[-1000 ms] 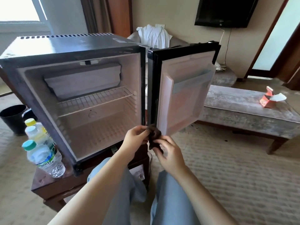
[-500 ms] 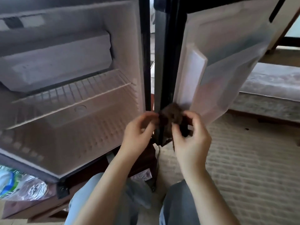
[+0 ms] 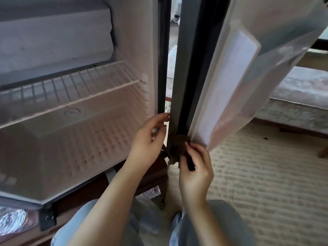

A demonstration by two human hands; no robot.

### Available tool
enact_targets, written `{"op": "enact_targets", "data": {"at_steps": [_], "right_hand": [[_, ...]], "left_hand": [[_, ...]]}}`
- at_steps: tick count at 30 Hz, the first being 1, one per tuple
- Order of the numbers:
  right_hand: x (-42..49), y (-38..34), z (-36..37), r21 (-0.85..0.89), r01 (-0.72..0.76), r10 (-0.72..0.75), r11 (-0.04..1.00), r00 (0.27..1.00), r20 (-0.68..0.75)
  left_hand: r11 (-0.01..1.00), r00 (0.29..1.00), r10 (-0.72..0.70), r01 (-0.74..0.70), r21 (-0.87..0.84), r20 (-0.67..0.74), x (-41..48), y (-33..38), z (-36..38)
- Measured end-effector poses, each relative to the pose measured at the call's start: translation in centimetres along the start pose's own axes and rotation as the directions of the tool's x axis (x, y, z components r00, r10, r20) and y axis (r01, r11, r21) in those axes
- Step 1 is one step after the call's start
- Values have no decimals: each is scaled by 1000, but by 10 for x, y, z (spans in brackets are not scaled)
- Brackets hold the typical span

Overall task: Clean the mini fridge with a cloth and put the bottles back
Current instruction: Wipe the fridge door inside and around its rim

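The mini fridge [image 3: 99, 142] was pale pinkish-white inside, its lower back wall patterned with rows of small dimples, and its wire shelf [image 3: 85, 86] was white. The door seal [image 3: 193, 86] was black. The cloth [image 3: 179, 144] was dark brown. The carpet [image 3: 266, 174] was beige with a ribbed weave, and the trousers [image 3: 213, 228] were light blue-grey.

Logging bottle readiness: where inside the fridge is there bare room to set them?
The wire shelf and the dimpled floor under it are bare. Crowded at the bottom hinge corner of the door: right hand pinches the cloth, left hand beside it.
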State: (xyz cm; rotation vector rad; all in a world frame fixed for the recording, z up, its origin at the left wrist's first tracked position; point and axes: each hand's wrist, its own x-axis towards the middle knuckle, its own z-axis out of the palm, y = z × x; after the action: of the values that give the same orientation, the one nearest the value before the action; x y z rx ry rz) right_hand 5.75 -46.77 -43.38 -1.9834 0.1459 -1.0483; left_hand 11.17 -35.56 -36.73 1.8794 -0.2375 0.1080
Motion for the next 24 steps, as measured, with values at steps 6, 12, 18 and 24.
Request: {"op": "enact_targets", "data": {"at_steps": [6, 12, 18, 24], "right_hand": [[89, -65, -18, -5, 288, -283, 958, 934, -217], [106, -70, -15, 46, 380, -360, 924, 903, -232], [4, 15, 12, 3, 70, -70, 998, 998, -1], [-27, 40, 27, -122, -171, 189, 978, 969, 158]], "left_hand": [[993, 998, -50, 54, -105, 41, 0, -1, -6], [979, 993, -103, 112, -173, 61, -2, 3, -9], [965, 991, -104, 121, -233, 83, -4, 0, -11], [967, 991, -109, 125, -222, 83, -2, -2, -10]]}}
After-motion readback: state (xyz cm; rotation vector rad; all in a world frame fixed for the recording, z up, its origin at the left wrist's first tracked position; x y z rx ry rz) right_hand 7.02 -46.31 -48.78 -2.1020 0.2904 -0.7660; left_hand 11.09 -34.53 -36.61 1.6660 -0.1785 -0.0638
